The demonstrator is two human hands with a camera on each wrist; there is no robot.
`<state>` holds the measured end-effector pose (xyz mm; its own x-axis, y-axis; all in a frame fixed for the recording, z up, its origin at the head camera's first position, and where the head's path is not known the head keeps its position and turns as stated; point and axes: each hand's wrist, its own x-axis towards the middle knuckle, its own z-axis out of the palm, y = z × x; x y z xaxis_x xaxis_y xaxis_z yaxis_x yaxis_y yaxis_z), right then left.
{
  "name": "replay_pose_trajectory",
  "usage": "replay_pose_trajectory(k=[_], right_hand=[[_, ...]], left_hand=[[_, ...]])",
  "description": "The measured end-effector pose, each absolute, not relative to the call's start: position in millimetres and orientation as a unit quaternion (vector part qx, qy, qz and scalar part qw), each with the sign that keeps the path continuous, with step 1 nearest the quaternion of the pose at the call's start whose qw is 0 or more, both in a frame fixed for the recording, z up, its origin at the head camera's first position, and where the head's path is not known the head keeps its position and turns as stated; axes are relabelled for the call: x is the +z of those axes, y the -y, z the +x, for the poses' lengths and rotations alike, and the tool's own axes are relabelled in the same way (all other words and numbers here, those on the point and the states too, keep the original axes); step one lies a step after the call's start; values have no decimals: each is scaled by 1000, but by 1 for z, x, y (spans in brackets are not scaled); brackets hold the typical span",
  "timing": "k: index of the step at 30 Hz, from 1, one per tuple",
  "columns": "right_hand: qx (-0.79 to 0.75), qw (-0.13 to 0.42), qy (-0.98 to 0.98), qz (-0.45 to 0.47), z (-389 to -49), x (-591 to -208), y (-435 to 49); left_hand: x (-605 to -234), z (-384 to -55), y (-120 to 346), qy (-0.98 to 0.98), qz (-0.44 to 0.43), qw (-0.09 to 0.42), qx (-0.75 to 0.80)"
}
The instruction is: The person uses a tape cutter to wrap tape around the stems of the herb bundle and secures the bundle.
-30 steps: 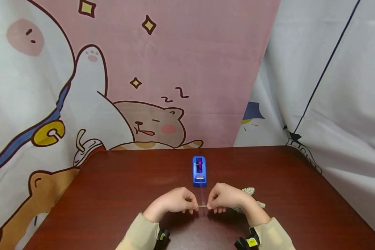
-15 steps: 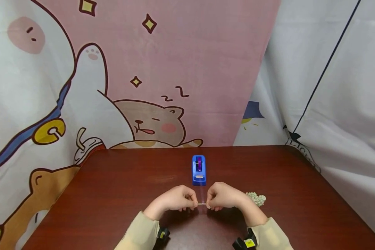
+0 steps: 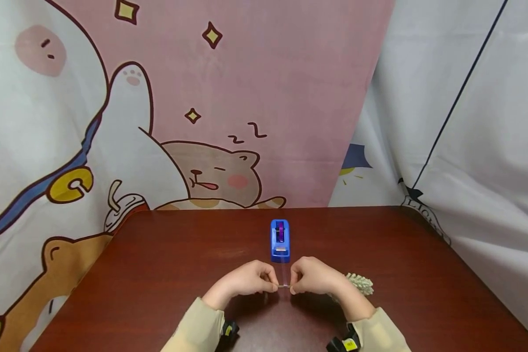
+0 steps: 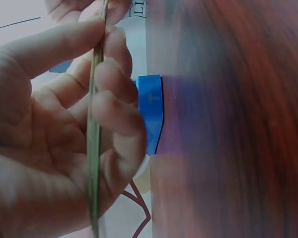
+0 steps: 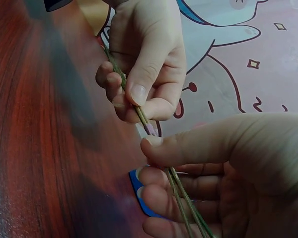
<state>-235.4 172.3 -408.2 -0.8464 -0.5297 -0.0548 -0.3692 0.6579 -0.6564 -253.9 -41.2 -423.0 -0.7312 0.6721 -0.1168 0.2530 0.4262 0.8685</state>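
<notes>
My left hand (image 3: 256, 278) and right hand (image 3: 315, 276) face each other over the table, pinching one bundle of thin green stems (image 3: 284, 286) between thumbs and fingertips. Past my right hand, pale green, bumpy flower or grain heads (image 3: 361, 283) show at the stems' far end. A clear tape strip (image 3: 284, 274) runs from the blue tape dispenser (image 3: 280, 252) to the short stretch of stem between my hands. In the right wrist view, a pinkish, shiny band of tape (image 5: 150, 129) lies around the stems (image 5: 187, 198) there. The left wrist view shows the stems (image 4: 94, 168) crossing my left palm.
The dispenser stands straight beyond my hands, with a purple roll (image 3: 280, 231) in it. Everything is over a dark red-brown wooden table (image 3: 180, 254). A cartoon-printed cloth (image 3: 290, 98) hangs behind the table's back edge, and a white cloth (image 3: 475, 146) hangs at the right.
The pale heads beside my right wrist have shifted from two spread clusters to one, as the stems turned. Both hands have moved slightly toward the dispenser, keeping their pinch.
</notes>
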Motion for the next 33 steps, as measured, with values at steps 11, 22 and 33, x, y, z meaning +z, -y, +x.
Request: replay_pose_trajectory(k=[11, 22, 33], right_hand=[[-329, 118, -903, -252, -237, -408, -171], [-349, 136, -892, -251, -237, -406, -177], [-338, 111, -903, -243, -240, -409, -176]], left_hand=[[-425, -256, 42, -801, 305, 223, 464], [-426, -257, 39, -824, 305, 174, 445], [-423, -256, 40, -834, 284, 199, 428]])
